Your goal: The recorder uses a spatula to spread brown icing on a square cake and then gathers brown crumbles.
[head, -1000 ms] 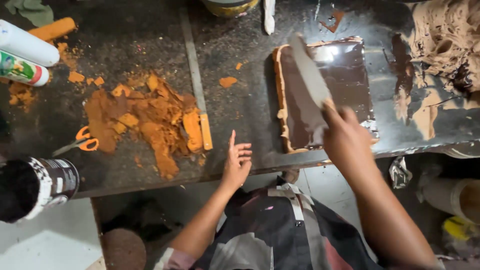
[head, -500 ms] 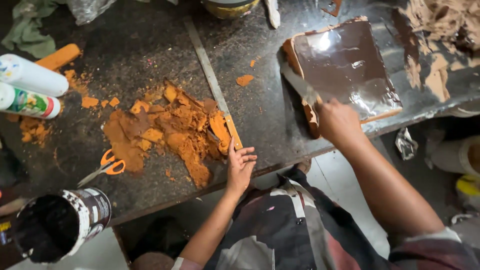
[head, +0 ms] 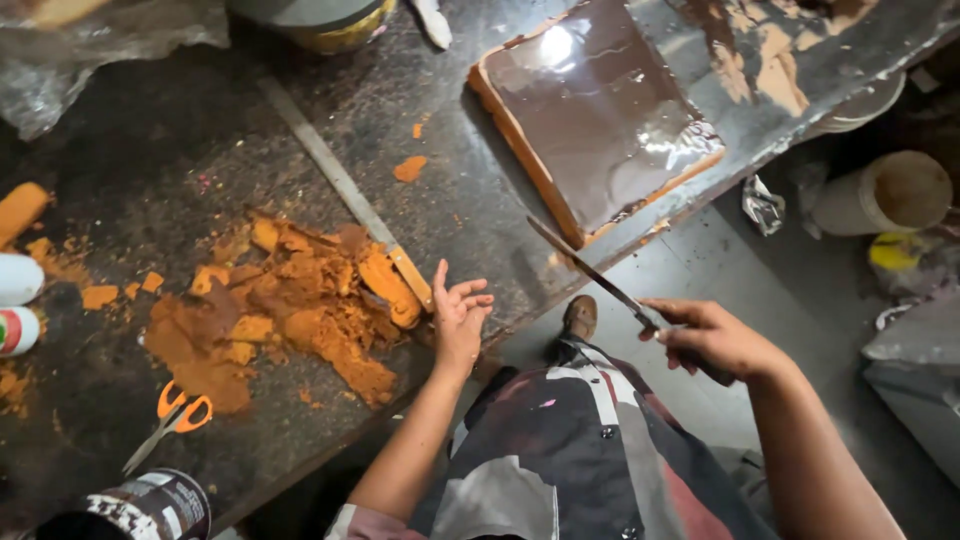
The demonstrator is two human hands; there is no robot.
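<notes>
Two hands are working at the near edge of a dark, stained counter (head: 130, 170). The right hand (head: 715, 340) is closing around the handle of a long, thin metal blade (head: 590, 272), holding it off the counter's edge with the tip pointing toward 11 o'clock, at the rectangular slab with a glossy dark-brown top and orange sides (head: 600, 110). The blade is hanging just short of the slab's near corner, apart from it. The left hand (head: 458, 318) is lying open, fingers spread, palm down on the counter edge, just beside a heap of crumbly orange-brown scraps (head: 290, 310) at its 9 o'clock. A long flat metal ruler (head: 340, 185) is running along the heap's far side. Orange-handled scissors (head: 172, 415) are lying at the heap's 7 o'clock. The step in hand looks like trimming the slab's sides; the next cut would call for setting the blade flush against the slab's edge.
</notes>
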